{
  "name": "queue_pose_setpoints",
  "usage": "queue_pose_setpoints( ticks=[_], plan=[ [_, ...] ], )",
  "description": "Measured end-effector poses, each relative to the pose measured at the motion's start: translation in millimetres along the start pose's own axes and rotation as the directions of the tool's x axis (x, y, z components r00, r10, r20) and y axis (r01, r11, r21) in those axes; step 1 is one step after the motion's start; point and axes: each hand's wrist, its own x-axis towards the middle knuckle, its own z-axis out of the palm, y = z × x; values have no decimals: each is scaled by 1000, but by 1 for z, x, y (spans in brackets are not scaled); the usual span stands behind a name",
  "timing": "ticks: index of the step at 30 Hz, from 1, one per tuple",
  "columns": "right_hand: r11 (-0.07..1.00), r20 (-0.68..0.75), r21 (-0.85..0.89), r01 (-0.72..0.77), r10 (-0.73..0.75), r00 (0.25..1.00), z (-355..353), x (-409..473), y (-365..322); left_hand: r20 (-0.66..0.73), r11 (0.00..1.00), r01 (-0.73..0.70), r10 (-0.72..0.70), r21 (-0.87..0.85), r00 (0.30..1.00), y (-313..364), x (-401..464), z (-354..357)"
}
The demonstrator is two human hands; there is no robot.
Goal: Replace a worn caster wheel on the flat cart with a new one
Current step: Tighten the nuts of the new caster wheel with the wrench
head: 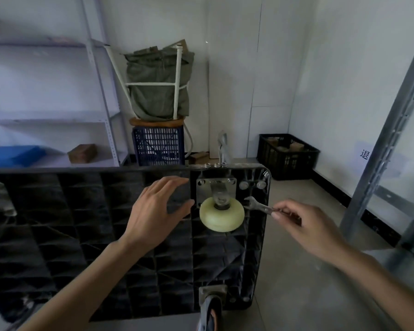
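At the far right corner of the upturned black ribbed plastic flat cart [89, 225], the pale cream caster wheel [221, 213] is standing up from its square grey metal mounting plate [216, 187], with bolt heads showing at the plate's far corners. The right hand [304, 225] is pinching the handle of a small silver open-ended wrench [259, 205] between thumb and fingertips; the wrench's long axis is running left and slightly far, its open head sitting just right of the wheel, close to the plate's near right corner. The left hand [157, 211] is hovering with fingers spread and relaxed, holding nothing, just left of the plate. The wrench hand looks nearer to the bolts, so the coming move probably turns on sliding the head leftward onto one.
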Motion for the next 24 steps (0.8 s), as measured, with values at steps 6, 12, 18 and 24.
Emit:
queue_pose_setpoints(
  ticks=[6,12,18,24],
  plan=[
    [993,-27,-98,73,-76,997,-13,40,-24,24,999,-16,15,45,1000,10,43,-4],
    [970,-41,-206,131,-142,989,-10,69,-15,127,989,-62,44,137,991,5,69,19],
    [881,-19,-399,255,-287,958,-11,101,-11,198,970,-42,-6,238,980,-17,83,44],
    [754,161,-509,416,-392,906,-32,132,-21,74,951,-79,59,298,995,-27,79,62]
  ],
)
